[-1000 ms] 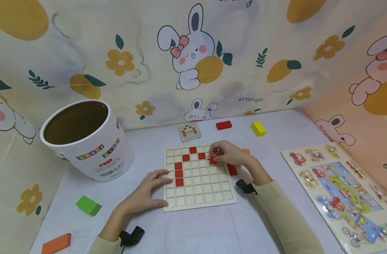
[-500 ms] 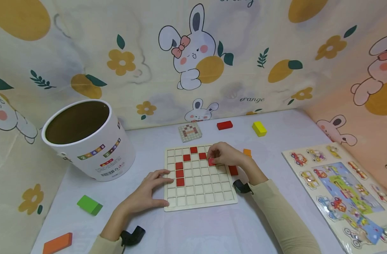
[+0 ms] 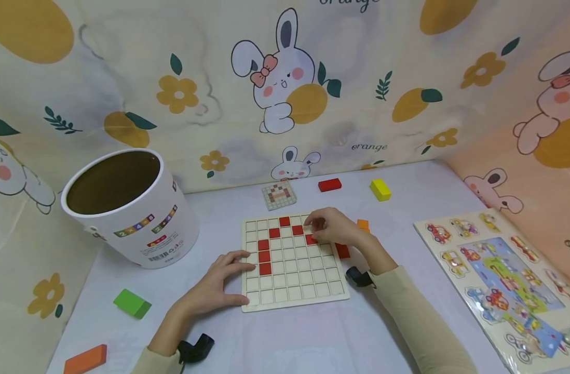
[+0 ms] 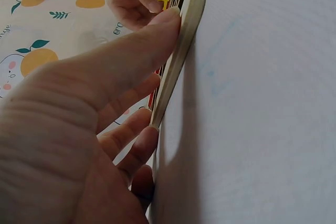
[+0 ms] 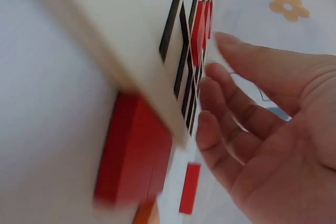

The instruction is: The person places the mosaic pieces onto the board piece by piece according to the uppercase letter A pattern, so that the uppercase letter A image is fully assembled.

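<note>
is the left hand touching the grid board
Touching: the left wrist view shows the left hand with its thumb pressed against the grid board edge; the head view agrees.

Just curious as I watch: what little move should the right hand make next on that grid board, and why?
Probably lift the right hand off the red tile it has just seated on the grid board and fetch another, since the red outline looks unfinished.

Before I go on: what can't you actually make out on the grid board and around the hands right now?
- Head view: the right hand covers the cells behind the red square tile on the white wooden grid board.
- Head view: the small pattern card is too small to read.
- Right wrist view: the red wooden block beside the board is blurred.
- Left wrist view: the left hand hides the board's top face.
</note>
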The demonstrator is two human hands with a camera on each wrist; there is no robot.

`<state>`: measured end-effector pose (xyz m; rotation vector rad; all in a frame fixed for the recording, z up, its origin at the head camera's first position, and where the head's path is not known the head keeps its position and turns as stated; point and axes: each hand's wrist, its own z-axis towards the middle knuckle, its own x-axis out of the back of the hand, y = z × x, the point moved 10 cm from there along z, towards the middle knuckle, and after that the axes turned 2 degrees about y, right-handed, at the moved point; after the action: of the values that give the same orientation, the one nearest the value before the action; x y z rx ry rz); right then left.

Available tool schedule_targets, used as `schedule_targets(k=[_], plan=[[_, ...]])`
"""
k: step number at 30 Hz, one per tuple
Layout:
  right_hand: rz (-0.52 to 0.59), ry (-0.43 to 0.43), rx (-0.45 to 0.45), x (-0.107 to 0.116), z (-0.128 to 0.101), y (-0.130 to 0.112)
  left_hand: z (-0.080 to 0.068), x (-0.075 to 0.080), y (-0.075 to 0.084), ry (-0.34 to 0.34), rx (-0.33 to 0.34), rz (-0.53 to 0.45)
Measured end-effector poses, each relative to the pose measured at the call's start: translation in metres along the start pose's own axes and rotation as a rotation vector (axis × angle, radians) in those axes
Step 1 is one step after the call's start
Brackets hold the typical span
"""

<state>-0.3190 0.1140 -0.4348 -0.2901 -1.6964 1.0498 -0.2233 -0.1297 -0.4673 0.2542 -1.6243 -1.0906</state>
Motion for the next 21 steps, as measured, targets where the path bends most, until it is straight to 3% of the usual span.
schedule_targets(k=[4, 10, 16, 21], plan=[[0.024, 0.027, -0.007, 0.016, -0.018, 0.011, 0.0, 0.0, 0.001, 0.002, -0.004, -0.004], [-0.013, -0.02, -0.076, 0.02, -0.044, 0.036, 0.0, 0.0, 0.001, 0.001, 0.003, -0.003], [-0.113, 0.006, -0.044, 0.023, -0.054, 0.04, 0.0, -0.001, 0.0, 0.0, 0.014, -0.001], [-0.117, 0.019, -0.049, 0.025, -0.059, 0.042, 0.0, -0.001, 0.0, 0.005, 0.009, 0.001]])
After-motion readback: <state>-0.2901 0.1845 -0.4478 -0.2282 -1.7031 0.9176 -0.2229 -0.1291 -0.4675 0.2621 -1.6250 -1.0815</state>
